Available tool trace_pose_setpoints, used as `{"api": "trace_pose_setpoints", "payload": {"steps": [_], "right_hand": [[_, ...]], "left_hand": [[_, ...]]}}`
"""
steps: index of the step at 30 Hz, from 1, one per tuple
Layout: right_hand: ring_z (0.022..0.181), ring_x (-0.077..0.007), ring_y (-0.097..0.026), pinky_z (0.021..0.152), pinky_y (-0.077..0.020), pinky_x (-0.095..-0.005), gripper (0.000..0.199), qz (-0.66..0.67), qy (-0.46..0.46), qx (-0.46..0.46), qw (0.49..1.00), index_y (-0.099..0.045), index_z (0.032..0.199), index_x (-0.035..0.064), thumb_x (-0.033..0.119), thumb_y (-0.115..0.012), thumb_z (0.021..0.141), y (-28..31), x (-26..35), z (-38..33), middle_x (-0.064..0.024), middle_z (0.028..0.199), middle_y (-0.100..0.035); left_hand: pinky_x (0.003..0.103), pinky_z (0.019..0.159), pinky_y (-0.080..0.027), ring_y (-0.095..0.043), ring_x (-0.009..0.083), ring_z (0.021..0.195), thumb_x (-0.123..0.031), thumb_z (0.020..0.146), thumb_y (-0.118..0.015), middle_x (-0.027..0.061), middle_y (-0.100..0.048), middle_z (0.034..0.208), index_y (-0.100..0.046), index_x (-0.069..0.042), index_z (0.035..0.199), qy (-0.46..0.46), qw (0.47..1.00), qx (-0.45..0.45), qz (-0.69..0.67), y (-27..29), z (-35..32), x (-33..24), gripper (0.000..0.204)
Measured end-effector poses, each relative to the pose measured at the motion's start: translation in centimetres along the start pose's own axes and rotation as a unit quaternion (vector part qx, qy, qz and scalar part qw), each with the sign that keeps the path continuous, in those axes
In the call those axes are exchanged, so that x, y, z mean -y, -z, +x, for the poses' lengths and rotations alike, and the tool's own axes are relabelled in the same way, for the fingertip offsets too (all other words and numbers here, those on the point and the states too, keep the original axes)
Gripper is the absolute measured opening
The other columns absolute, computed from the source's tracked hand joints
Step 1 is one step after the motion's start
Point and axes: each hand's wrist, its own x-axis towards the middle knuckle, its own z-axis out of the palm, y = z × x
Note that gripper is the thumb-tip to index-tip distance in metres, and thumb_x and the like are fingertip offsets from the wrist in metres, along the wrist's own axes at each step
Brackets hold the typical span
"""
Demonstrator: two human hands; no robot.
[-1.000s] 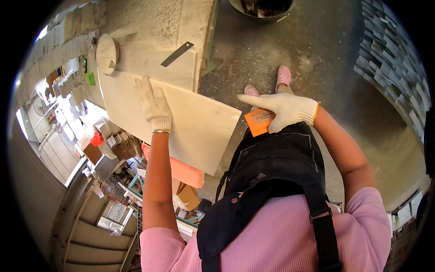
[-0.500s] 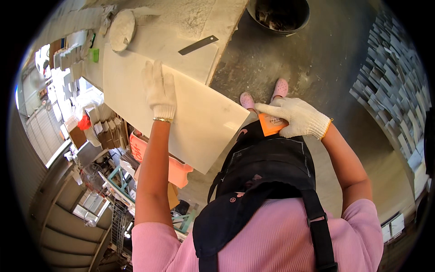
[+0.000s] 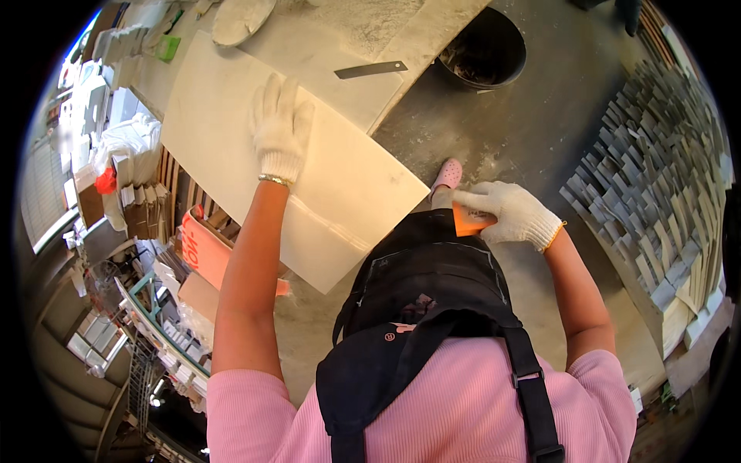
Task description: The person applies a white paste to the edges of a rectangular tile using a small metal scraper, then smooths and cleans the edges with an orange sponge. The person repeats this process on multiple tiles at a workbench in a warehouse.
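My left hand (image 3: 280, 127), in a white knit glove, lies flat with fingers spread on a large cream tile (image 3: 351, 193) that overhangs the edge of a pale worktable (image 3: 340, 38). My right hand (image 3: 511, 212), also gloved, is closed on a small orange block (image 3: 469, 221) held close to my black apron, beside the tile's near corner. A second cream tile (image 3: 204, 116) lies under the first one on the table. A pink shoe (image 3: 448, 174) shows below on the grey floor.
A flat metal blade (image 3: 370, 70) and a round pale disc (image 3: 241, 19) lie on the table. A black bucket (image 3: 485, 48) stands on the concrete floor. Stacked grey tiles (image 3: 656, 193) fill the right side. Orange crates and boxes (image 3: 197, 247) sit at the left.
The view has shifted so the table and tile sit higher and closer. My left hand stays flat on the tile; my right hand has closed around the orange block near my apron.
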Motion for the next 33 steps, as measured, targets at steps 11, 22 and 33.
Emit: {"api": "trace_pose_setpoints", "payload": {"steps": [11,22,33], "right_hand": [[0.112,-0.0191,-0.062,0.096,-0.0486,-0.0299,0.071,0.167,-0.164,-0.259,0.937,-0.055,0.146,0.0102,0.026,-0.077,0.08,6.0,3.8,0.3,-0.0098,0.127,-0.063],[0.119,-0.0217,-0.061,0.103,-0.0454,-0.0323,0.075,0.237,-0.069,-0.414,0.876,-0.055,0.144,0.0009,0.036,-0.079,0.083,12.6,5.2,10.3,-0.0155,0.134,-0.063],[0.12,-0.0378,-0.061,0.101,-0.0493,-0.0401,0.073,-0.202,-0.156,-0.439,0.861,-0.055,0.143,0.0038,0.052,-0.066,0.09,15.5,7.8,22.4,-0.024,0.134,-0.062]], "left_hand": [[0.051,0.115,-0.031,-0.039,0.0338,0.141,-0.04,0.098,-0.056,0.0081,-0.047,0.153,-0.054,-0.018,0.143,0.015,1.0,-0.004,0.012,0.8,0.3,-1.2,0.05],[0.054,0.115,-0.031,-0.039,0.0356,0.139,-0.034,0.093,-0.061,0.0101,-0.048,0.149,-0.057,-0.012,0.139,0.036,0.997,-0.014,-0.061,2.3,0.9,-2.0,0.051],[0.055,0.115,-0.028,-0.036,0.0349,0.139,-0.034,0.09,-0.065,0.0077,-0.047,0.147,-0.06,-0.013,0.134,0.06,0.993,-0.016,-0.102,1.9,0.4,-1.6,0.049]]}}
